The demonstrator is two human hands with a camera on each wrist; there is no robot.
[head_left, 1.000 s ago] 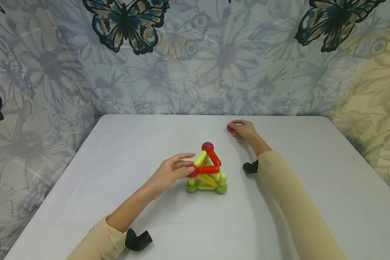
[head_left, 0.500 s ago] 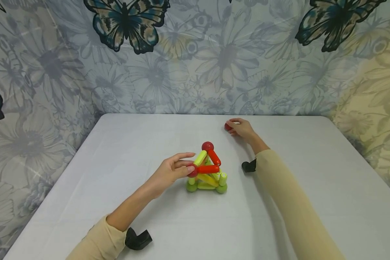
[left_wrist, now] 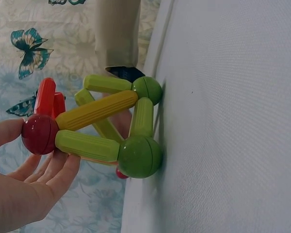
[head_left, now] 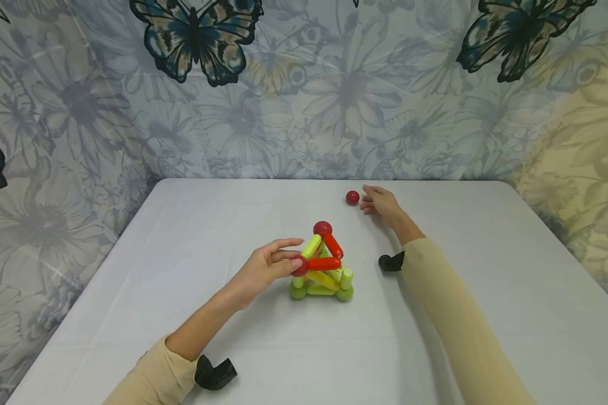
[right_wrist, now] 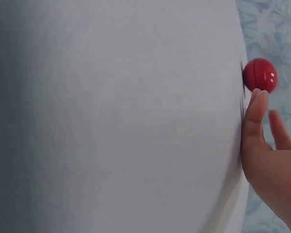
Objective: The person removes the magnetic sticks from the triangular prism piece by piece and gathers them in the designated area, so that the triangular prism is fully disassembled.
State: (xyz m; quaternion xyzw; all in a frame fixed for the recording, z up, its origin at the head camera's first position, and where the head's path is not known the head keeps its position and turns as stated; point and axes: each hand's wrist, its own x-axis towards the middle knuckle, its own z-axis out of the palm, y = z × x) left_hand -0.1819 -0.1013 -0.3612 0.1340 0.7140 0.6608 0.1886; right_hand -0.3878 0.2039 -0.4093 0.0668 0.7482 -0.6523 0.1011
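Observation:
A frame of magnetic building rods and balls [head_left: 321, 290] stands on the table, with green balls at its base and red balls higher up. My left hand [head_left: 269, 267] holds it by the left red ball [left_wrist: 40, 134], thumb on one side and fingers behind. Yellow-green, yellow and red rods [head_left: 324, 264] join the balls. At the far side of the table lies a loose red ball [head_left: 352, 197]. Just right of it is my right hand [head_left: 383, 206], fingers loosely extended and holding nothing. In the right wrist view this hand [right_wrist: 274, 155] has its fingertips close to the loose ball [right_wrist: 260, 76].
The white table [head_left: 208, 225] runs back to a wall cloth [head_left: 304, 112] with flowers and butterflies. Black wrist mounts [head_left: 215, 374] sit at both sleeves, near the table surface.
My right hand has slid the loose red ball slightly left, let go of it and drawn back to the right. The left hand and the frame stay almost still.

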